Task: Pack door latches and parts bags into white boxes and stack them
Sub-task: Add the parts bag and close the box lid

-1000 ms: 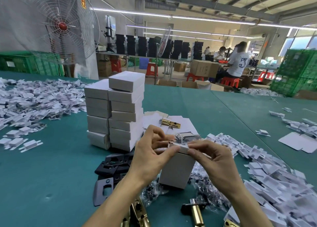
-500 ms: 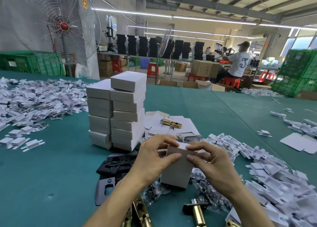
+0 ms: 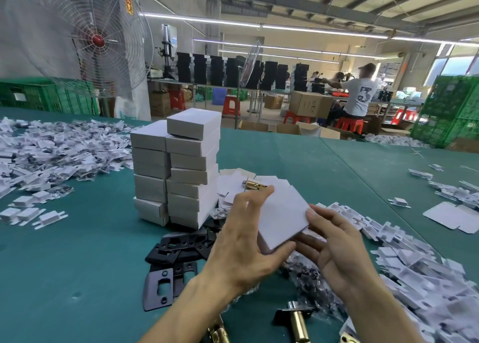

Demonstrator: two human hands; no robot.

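Note:
A closed white box [image 3: 281,217] is held tilted above the green table, its broad face turned up. My left hand [image 3: 246,241] grips it from the left, fingers along its upper edge and thumb under its near corner. My right hand [image 3: 337,247] touches the box's right side with spread, relaxed fingers. Two stacks of closed white boxes [image 3: 181,171] stand just behind and to the left. A brass door latch [image 3: 252,184] lies on flat cards behind the box. More brass latches [image 3: 298,322] lie near the front edge. Clear parts bags [image 3: 308,278] are heaped under my hands.
Black strike plates [image 3: 176,249] lie spread in front of the stacks. White folded inserts [image 3: 420,267] are piled at the right, and another heap [image 3: 51,151] at the left. A flat box blank [image 3: 451,214] lies far right. A big fan [image 3: 98,39] and seated workers are beyond the table.
The box stood upright with both hands tucking its top flap. It is now shut, lifted and tipped flat, and my right hand has loosened its hold.

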